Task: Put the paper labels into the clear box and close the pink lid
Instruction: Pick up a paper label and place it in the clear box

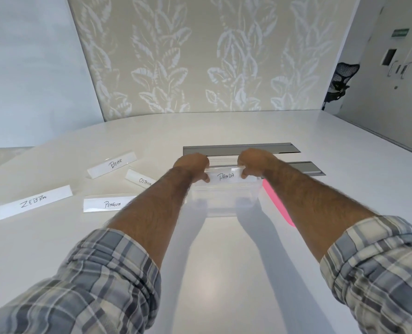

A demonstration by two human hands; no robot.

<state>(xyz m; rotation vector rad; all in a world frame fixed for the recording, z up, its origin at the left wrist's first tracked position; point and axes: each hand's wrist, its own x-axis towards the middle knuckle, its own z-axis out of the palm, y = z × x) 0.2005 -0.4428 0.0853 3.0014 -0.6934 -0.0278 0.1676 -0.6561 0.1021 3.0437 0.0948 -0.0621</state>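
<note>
A label reading PANDA (225, 176) is held over the far rim of the clear box (220, 200). My left hand (193, 166) pinches its left end and my right hand (254, 163) pinches its right end. The pink lid (278, 204) lies flat on the table just right of the box, partly under my right forearm. Several more labels lie to the left: BEAR (113, 164), OSTRICH (141, 178), PENGUIN (108, 204) and ZEBRA (31, 202).
Two grey metal cable-slot covers (241, 149) are set into the white table (212, 273) just beyond my hands. A patterned wall panel stands behind the table. A black office chair (339, 80) is at the far right.
</note>
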